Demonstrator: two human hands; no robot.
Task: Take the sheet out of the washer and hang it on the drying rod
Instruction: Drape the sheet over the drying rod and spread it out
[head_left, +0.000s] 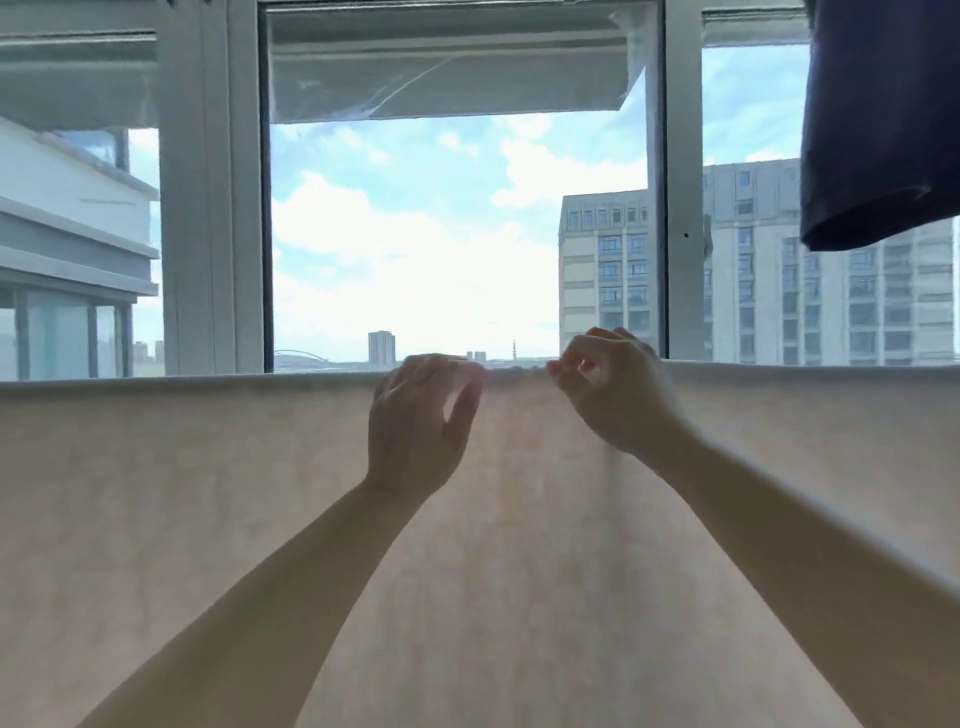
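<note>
Dark cloth (878, 135) above hung sheet (208, 519)

The drying rod itself is hidden under the pale sheet (208, 493) draped over it, spreading level to either side of both grips.

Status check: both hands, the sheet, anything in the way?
Left hand open at the top fold. Right hand curled there, grip unclear. Pale beige fabric sheet draped flat. Dark navy cloth upper right, apart.

White-framed windows (457, 182) show bright cloudy sky and pale apartment blocks (779, 270); dark cloth (878, 130) hangs upper right.
</note>
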